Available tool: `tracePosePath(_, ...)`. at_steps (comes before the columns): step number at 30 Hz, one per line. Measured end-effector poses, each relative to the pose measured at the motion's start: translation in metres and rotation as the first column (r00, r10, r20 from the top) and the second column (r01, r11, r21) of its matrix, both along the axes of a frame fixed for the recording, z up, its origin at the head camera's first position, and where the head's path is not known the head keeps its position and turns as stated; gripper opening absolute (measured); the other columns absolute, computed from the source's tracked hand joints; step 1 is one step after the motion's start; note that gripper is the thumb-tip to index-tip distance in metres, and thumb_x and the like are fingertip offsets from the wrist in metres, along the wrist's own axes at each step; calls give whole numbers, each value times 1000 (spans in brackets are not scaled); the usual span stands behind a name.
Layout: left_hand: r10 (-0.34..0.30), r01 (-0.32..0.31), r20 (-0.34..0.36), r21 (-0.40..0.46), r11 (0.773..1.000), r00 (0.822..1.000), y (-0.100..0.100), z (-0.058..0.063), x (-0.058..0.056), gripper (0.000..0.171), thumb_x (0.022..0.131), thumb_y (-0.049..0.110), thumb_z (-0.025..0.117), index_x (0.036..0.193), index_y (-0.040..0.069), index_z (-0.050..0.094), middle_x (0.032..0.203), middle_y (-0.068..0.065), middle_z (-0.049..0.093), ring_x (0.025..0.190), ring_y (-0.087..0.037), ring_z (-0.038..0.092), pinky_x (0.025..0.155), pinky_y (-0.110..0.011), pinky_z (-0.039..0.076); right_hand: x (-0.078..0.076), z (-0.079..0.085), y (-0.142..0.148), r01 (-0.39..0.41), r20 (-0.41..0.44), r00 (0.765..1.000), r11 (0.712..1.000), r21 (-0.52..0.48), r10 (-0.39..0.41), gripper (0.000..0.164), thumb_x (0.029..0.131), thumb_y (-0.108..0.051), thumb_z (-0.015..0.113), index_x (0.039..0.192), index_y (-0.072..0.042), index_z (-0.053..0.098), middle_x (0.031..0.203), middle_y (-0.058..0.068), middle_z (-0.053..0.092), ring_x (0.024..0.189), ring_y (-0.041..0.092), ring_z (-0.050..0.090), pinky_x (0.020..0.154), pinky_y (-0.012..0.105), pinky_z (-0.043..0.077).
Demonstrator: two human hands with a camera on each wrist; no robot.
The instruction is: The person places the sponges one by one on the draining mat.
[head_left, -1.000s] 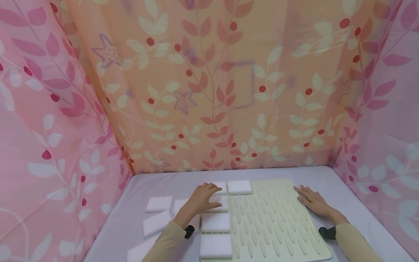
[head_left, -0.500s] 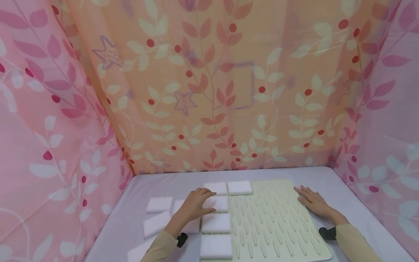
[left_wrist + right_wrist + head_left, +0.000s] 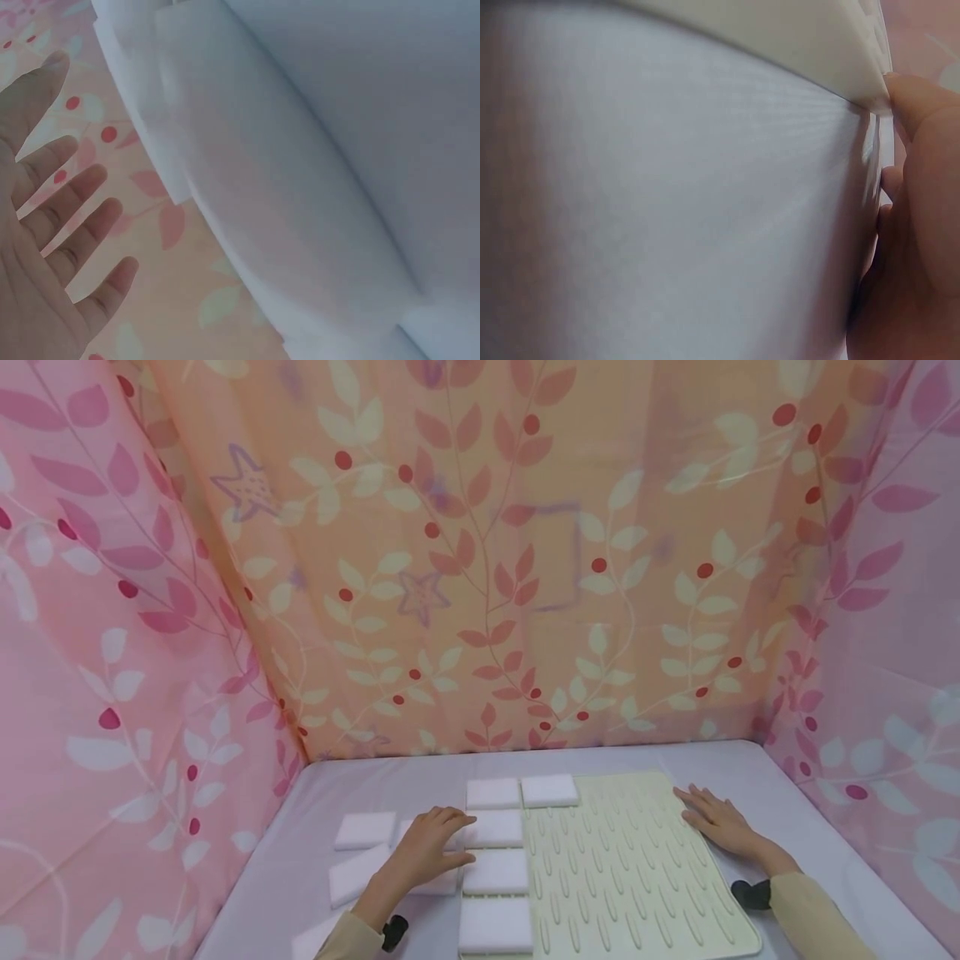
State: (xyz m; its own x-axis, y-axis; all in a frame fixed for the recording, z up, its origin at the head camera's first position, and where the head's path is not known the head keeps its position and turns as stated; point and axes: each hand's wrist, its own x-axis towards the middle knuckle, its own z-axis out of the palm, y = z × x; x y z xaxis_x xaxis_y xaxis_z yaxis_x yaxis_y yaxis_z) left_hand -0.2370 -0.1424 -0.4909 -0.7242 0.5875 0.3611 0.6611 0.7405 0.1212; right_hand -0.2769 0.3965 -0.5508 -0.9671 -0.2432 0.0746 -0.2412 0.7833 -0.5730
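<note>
A cream ridged mat point(image 3: 622, 868) lies on the table, with white sponge blocks lined up down its left side. One more white sponge point(image 3: 550, 790) sits at the mat's far edge, right of that column. My left hand point(image 3: 427, 852) hovers at the column's left side, thumb and fingers apart, near the second sponge point(image 3: 497, 828) from the back. In the left wrist view its fingers point(image 3: 82, 240) are spread, holding nothing. My right hand point(image 3: 720, 823) rests at the mat's right edge with straight fingers; in the right wrist view its thumb point(image 3: 919, 101) is at the mat's edge.
Several loose white sponges, such as this far sponge point(image 3: 365, 831), lie left of the mat, partly hidden behind the left arm. A white cloth point(image 3: 780, 793) covers the table. Patterned curtains point(image 3: 525, 610) stand behind and on both sides.
My left hand has drawn back left and toward me, away from the far sponges of the column, uncovering the far-left one. The right hand has stayed in place at the mat's edge.
</note>
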Motion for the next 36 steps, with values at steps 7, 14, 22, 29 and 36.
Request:
tracePosePath(7, 8, -8, 4, 4, 1000, 1000, -14, -8, 8, 56, 78, 46, 69, 125, 18, 57, 117, 3, 58, 105, -18, 53, 81, -45, 45, -2, -3, 2, -10, -22, 1000, 1000, 8, 10, 59, 94, -37, 49, 142, -6, 34, 146, 34, 17, 132, 55, 7, 99, 69, -3)
tracePosePath(14, 52, -53, 13, 24, 998, 999, -34, -14, 20, 57, 76, 46, 71, 124, 18, 59, 117, 5, 58, 107, -17, 53, 81, -44, 45, 0, -1, 0, -10, -21, 1000, 1000, -2, 10, 58, 94, -35, 49, 142, -6, 35, 145, 34, 18, 132, 55, 7, 99, 69, -3)
tracePosePath(22, 86, -86, 2, 33, 996, 996, -56, -17, 32, 53, 75, 43, 72, 120, 17, 61, 112, 5, 59, 101, -17, 55, 75, -43, 46, -1, -2, 1, -8, -10, 1000, 1000, -3, 8, 60, 94, -37, 49, 143, -6, 33, 146, 34, 16, 133, 54, 6, 100, 69, -5)
tracePosePath(29, 124, -124, -21, 18, 992, 992, -69, -21, 45, 52, 74, 44, 73, 117, 17, 62, 108, 4, 60, 98, -17, 56, 74, -42, 47, -2, -2, 1, -1, 0, 1000, 1000, -13, 1, 60, 94, -39, 48, 144, -8, 33, 147, 32, 15, 134, 53, 4, 101, 67, -7)
tracePosePath(36, 143, -138, -78, 60, 989, 987, -84, -27, 58, 48, 73, 44, 74, 111, 17, 66, 100, 9, 59, 90, -11, 54, 67, -36, 47, -1, -3, 1, 2, 5, 1000, 1000, -19, -2, 61, 94, -39, 48, 144, -8, 32, 147, 33, 15, 134, 53, 3, 101, 67, -9)
